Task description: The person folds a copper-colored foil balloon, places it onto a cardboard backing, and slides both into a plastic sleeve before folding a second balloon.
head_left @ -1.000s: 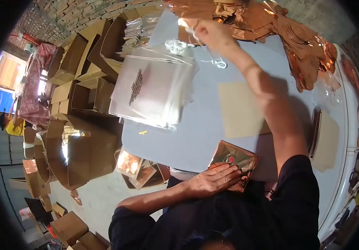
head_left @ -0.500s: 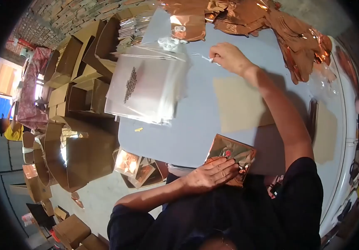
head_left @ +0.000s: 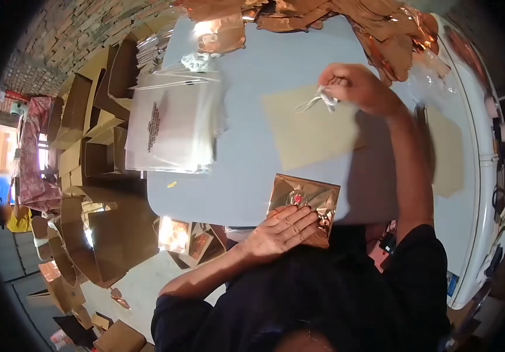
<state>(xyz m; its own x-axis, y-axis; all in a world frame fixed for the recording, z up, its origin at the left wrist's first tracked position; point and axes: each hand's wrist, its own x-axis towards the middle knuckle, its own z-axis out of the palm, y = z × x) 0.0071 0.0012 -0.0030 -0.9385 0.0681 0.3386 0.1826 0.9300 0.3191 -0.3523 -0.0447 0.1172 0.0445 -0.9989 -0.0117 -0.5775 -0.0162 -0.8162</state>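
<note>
My left hand (head_left: 285, 232) lies flat with fingers stretched out across a folded copper foil packet (head_left: 317, 196) at the near edge of the table. A small red mark shows on the packet just beyond my fingertips. Over the table's right half, my right hand (head_left: 355, 88) is closed in a pinch on a looped white string (head_left: 311, 104), whose loop hangs toward the left. Beneath that hand is a beige sheet (head_left: 299, 132) on the grey tabletop (head_left: 241, 146). To the left lies a stack of clear plastic bags (head_left: 173, 126) with printed text.
A bundle of white strings (head_left: 197, 61) sits above the bags. Copper foil pieces (head_left: 375, 29) are heaped along the far edge. Open cardboard boxes (head_left: 123, 229) stand left of the table. A person in yellow (head_left: 19, 220) is at the far left.
My right hand has come nearer and to the right, bringing the white string away from the far part of the table. My left hand stays on the foil packet. The camera view has shifted.
</note>
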